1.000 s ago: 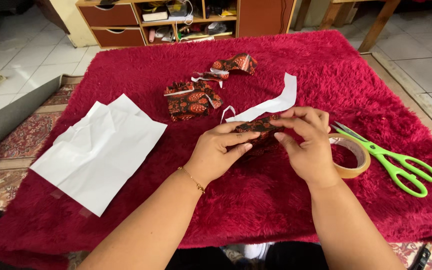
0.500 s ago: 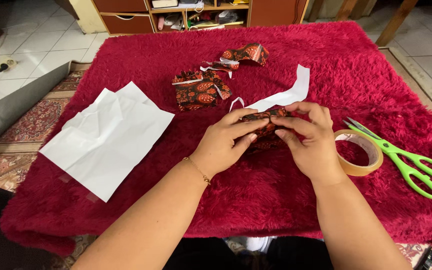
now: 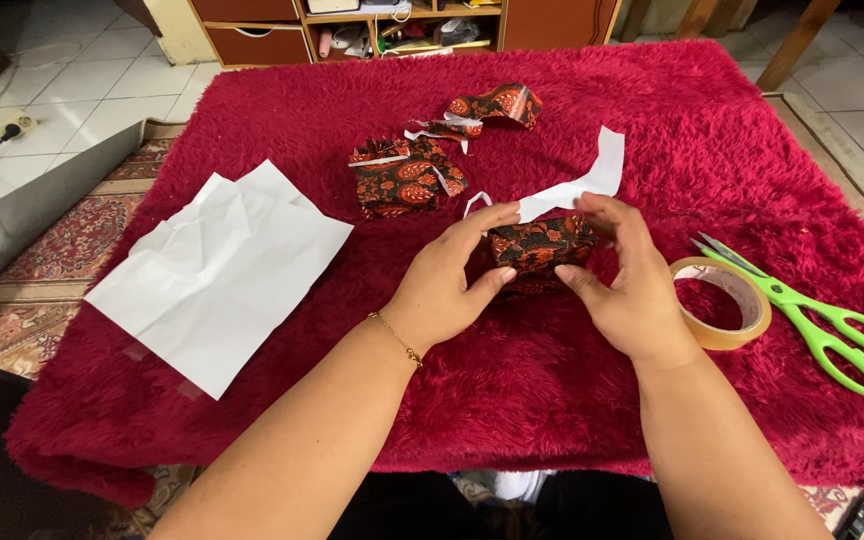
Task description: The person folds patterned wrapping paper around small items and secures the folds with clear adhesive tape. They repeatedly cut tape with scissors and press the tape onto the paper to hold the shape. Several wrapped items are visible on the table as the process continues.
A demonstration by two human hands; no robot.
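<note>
White tiled floor (image 3: 72, 70); patterned rug (image 3: 22, 290); wooden shelf unit (image 3: 402, 20), contents unclear; red fluffy cover (image 3: 512, 400).

Red-blk batik box (image 3: 537, 245), lime scissors (image 3: 832, 320)

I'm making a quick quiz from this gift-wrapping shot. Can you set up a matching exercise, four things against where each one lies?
Things:
1. small wrapped box
2. green scissors
3. white paper sheet
4. tape roll

Places:
A. far right on the red rug
B. flat at the left
C. held between the left hand and right hand
D. beside the right hand, touching the scissors' blades

Pairs: 1-C, 2-A, 3-B, 4-D
</note>
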